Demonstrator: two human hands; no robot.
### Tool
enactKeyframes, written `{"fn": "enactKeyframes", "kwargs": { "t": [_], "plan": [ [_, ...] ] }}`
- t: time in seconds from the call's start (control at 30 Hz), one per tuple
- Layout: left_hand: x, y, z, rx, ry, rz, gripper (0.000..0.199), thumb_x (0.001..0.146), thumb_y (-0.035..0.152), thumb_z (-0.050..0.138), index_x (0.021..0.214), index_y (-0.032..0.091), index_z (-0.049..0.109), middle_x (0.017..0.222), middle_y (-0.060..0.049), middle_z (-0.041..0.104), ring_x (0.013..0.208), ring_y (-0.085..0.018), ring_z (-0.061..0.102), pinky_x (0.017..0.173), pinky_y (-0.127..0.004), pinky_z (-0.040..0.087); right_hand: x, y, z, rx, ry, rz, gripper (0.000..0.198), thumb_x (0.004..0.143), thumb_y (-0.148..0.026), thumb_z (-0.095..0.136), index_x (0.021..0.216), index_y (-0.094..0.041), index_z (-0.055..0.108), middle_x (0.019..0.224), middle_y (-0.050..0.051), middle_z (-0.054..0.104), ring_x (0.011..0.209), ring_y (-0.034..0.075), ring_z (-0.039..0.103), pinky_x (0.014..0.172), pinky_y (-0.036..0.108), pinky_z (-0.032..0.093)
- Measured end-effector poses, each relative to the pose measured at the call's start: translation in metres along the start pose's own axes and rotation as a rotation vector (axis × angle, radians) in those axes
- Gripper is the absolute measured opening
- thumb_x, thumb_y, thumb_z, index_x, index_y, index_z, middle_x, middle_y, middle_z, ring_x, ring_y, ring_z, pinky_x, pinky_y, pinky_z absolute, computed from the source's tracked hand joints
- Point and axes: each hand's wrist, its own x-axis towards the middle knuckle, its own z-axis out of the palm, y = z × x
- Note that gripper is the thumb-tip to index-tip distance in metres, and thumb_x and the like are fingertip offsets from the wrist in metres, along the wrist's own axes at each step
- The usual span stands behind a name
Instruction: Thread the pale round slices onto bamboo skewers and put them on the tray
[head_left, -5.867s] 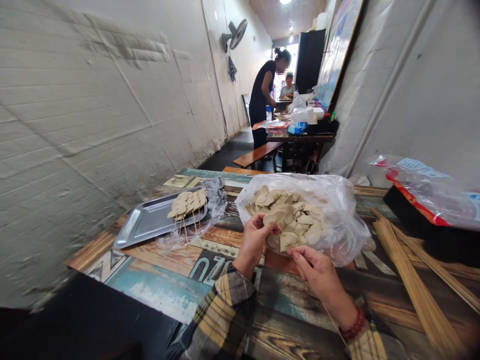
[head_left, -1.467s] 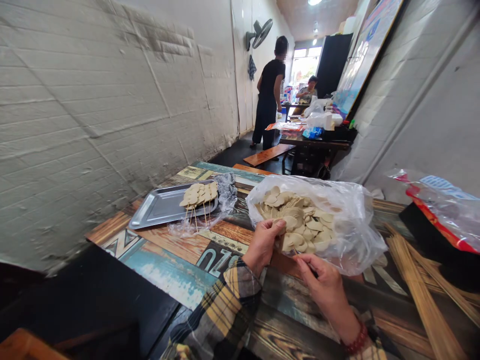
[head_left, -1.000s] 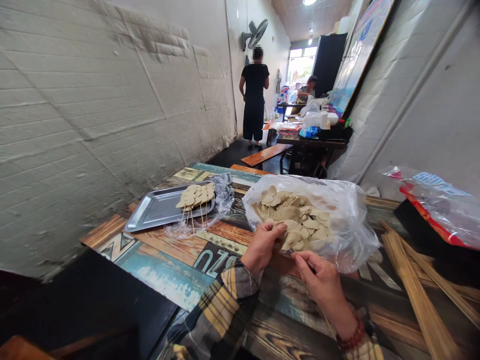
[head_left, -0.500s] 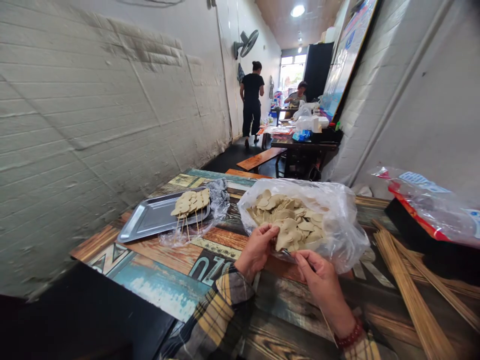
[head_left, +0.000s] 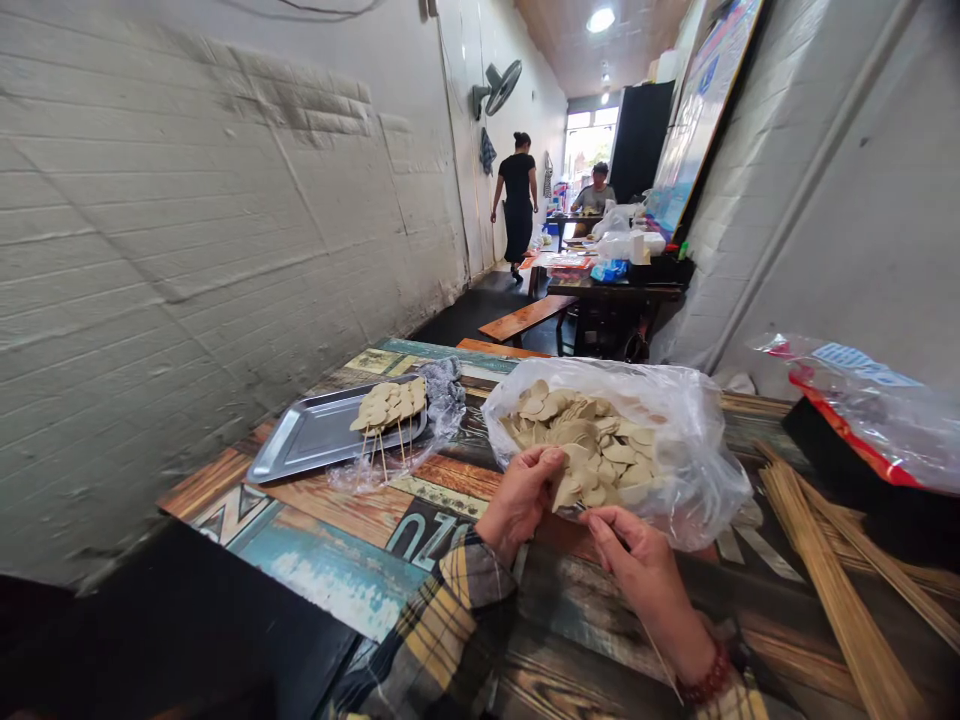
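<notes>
My left hand [head_left: 523, 497] is closed in a pinch on a flat beige food slice, which hardly shows at the fingertips against the pile behind. Lower and to the right, my right hand [head_left: 637, 560] grips a thin bamboo skewer [head_left: 657, 655]; its shaft runs back under the wrist and its tip is near the left fingers. Just beyond both hands, a clear plastic bag [head_left: 694, 440] lies wide with many loose beige slices [head_left: 592, 440] in it. Several filled skewers [head_left: 388, 405] lie on a grey metal tray [head_left: 300, 440] to the left.
Loose bamboo skewers [head_left: 832, 590] lie at the right, by a black container with red-edged plastic packaging [head_left: 847, 420]. Crumpled clear film [head_left: 444, 392] touches the tray. Past the patterned table [head_left: 330, 560] are a bench [head_left: 529, 316], another cluttered table and two people.
The slice at my left fingertips, broad and plain before, now hardly shows. The view has shifted slightly. In the background, one person has walked farther off and another has raised their head.
</notes>
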Motion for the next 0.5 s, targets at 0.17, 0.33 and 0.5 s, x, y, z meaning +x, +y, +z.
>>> {"fn": "enactKeyframes", "kwargs": {
  "t": [0.17, 0.33, 0.5],
  "plan": [
    [-0.0009, -0.0014, 0.0001, 0.010, 0.029, 0.005, 0.036, 0.053, 0.038, 0.086, 0.069, 0.013, 0.066, 0.064, -0.001, 0.063, 0.057, -0.010, 0.056, 0.057, -0.023, 0.042, 0.0011, -0.0009, 0.0021, 0.024, -0.032, 0.010, 0.046, 0.083, -0.058, 0.050, 0.081, -0.017, 0.070, 0.045, -0.005, 0.049, 0.044, 0.012, 0.045, 0.045, 0.022, 0.035],
    [0.0007, 0.0032, -0.0012, 0.003, 0.064, 0.031, 0.034, 0.053, 0.036, 0.085, 0.067, 0.012, 0.066, 0.060, 0.001, 0.059, 0.053, -0.007, 0.051, 0.052, -0.020, 0.038, 0.0002, 0.0008, 0.0022, -0.030, -0.030, -0.027, 0.047, 0.085, -0.057, 0.049, 0.086, -0.016, 0.071, 0.047, -0.003, 0.052, 0.046, 0.013, 0.048, 0.047, 0.022, 0.036],
    [0.0009, 0.0028, -0.0007, -0.007, 0.034, 0.016, 0.032, 0.055, 0.036, 0.085, 0.067, 0.012, 0.066, 0.060, 0.000, 0.060, 0.055, -0.009, 0.053, 0.056, -0.022, 0.041, -0.0014, -0.0005, 0.0015, -0.075, 0.023, -0.056, 0.046, 0.083, -0.059, 0.049, 0.078, -0.019, 0.072, 0.047, -0.001, 0.055, 0.046, 0.014, 0.050, 0.045, 0.022, 0.038]
  ]
}}
